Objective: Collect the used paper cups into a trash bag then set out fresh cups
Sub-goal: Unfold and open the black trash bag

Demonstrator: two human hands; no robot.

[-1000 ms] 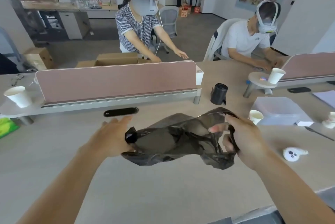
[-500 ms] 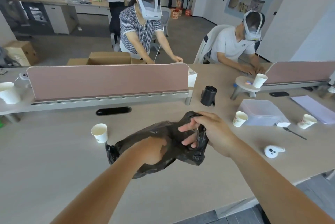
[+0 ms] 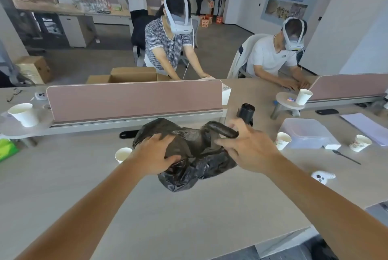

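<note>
Both hands work a crumpled black trash bag (image 3: pixel 195 154) held over the middle of the desk (image 3: pixel 84 186). The left hand (image 3: pixel 156 155) is clamped on the bag's left side; the right hand (image 3: pixel 248 148) seems to pinch its far-right edge, fingers partly spread. One paper cup (image 3: pixel 122 154) stands just left of the bag, another (image 3: pixel 282 140) to its right.
</note>
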